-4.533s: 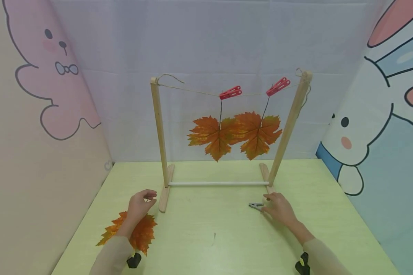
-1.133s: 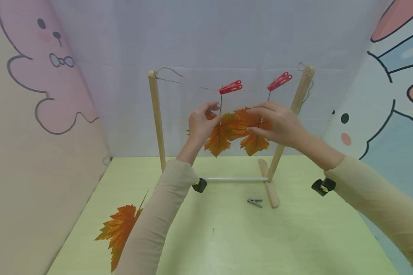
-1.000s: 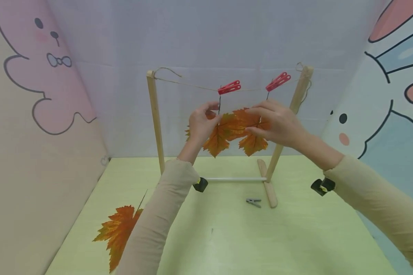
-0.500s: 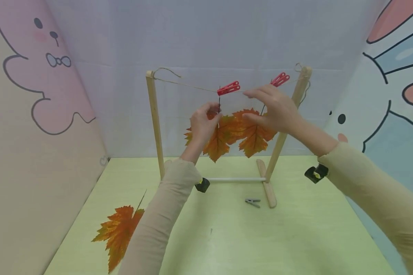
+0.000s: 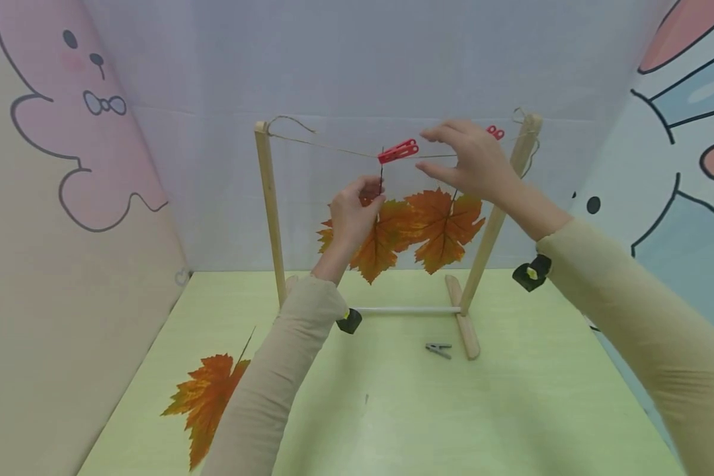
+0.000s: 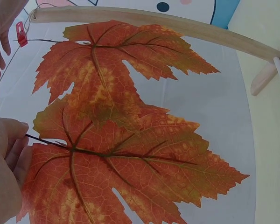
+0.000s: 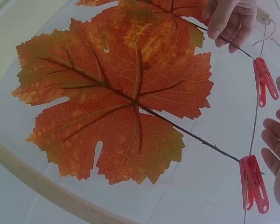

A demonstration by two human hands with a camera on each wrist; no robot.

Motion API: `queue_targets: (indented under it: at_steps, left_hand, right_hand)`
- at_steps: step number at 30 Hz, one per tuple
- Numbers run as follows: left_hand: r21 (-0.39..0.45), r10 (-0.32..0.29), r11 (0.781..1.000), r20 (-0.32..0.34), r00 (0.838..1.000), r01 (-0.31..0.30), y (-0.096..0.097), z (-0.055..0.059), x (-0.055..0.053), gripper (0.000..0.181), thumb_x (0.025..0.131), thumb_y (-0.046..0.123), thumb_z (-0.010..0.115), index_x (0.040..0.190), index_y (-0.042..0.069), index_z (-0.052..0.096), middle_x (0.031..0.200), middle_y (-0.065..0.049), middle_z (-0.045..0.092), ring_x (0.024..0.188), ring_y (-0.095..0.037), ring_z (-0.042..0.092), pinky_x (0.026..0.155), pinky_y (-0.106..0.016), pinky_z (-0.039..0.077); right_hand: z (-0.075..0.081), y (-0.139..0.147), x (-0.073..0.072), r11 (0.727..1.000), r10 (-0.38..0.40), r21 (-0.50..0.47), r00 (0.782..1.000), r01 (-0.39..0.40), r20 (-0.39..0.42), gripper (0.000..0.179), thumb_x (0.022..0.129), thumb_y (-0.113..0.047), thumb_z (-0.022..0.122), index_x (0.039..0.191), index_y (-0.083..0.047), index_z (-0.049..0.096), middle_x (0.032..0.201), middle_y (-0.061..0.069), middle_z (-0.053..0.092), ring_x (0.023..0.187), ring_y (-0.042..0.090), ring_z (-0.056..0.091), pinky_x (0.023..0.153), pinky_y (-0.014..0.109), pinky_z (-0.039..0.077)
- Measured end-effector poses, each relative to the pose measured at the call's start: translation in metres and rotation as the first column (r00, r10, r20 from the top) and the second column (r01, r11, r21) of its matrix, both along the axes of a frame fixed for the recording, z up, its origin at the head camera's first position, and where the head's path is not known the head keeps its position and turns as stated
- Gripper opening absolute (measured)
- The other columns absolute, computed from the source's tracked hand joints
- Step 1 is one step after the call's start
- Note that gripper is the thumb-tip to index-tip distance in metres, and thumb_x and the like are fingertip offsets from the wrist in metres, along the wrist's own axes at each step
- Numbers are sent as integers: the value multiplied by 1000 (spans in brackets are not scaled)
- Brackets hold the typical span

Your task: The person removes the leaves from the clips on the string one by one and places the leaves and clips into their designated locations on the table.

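hands: my left hand pinches the leaf stem under the red clip; right hand open by the twine | leaf: I judge it light, floppy, tearable; best held by the stem

Orange leaves, red pegs, grey peg, pale green table.

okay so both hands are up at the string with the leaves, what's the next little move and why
Probably bring the right hand onto the left red clip and squeeze it open. Its fingers are spread beside that clip without gripping it, while the left hand pinches that leaf's stem just below.
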State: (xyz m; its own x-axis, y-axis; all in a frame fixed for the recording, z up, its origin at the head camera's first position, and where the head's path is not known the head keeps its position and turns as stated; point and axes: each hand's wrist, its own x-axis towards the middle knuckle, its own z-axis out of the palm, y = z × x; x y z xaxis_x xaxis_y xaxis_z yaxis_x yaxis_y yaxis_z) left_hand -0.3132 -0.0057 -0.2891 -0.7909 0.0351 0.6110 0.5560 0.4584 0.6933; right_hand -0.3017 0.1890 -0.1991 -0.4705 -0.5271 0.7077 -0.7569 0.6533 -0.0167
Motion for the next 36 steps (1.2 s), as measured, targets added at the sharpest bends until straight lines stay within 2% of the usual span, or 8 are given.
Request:
queue_targets:
  at_steps: [6, 14, 23, 30, 36]
  left_hand:
    - [1, -7, 1000, 3, 1000, 7, 0, -1, -1, 20, 84, 10, 64, 103, 6, 65, 94, -4, 67, 82, -13, 61, 72, -18, 49]
    - [-31, 5, 1000, -9, 1000, -5, -1, 0, -2, 19, 84, 11, 64, 103, 7, 65, 94, -4, 67, 83, -13, 62, 72, -19, 49]
    - [-34, 2, 999, -44, 999, -4, -3, -2, 0, 18, 84, 10, 65, 102, 6, 65, 93, -4, 67, 81, -13, 61, 71, -18, 49]
    - [-34, 12, 999, -28, 1000, -12, -4, -2, -1, 18, 84, 11, 64, 101, 7, 66, 94, -4, 68, 82, -14, 62, 72, -19, 50]
    - [-47, -4, 999, -25, 1000, 3, -5, -7, -2, 17, 83, 10, 65, 100, 7, 66, 90, -4, 68, 78, -13, 59, 68, -19, 48]
  right_hand:
    - [2, -4, -11, 996, -77, 43, 993, 73, 84, 40, 81, -18, 68, 113, 4, 59, 102, 18, 63, 97, 31, 54, 85, 44, 44]
    - [3, -10, -16, 987, -144, 99, 969, 127, 199, 40, 87, -24, 60, 119, 1, 56, 109, 18, 60, 103, 30, 51, 87, 46, 42]
    - [4, -15, -16, 986, -151, 106, 960, 129, 237, 34, 89, -23, 59, 113, 1, 59, 109, 17, 60, 103, 30, 50, 89, 45, 41]
    - [5, -18, -16, 990, -131, 79, 952, 114, 275, 27, 87, -19, 61, 105, 2, 61, 102, 16, 62, 98, 29, 51, 87, 44, 41]
    - [6, -18, -16, 992, -121, 62, 948, 107, 295, 22, 84, -15, 64, 96, 3, 63, 96, 17, 63, 93, 28, 53, 84, 43, 41]
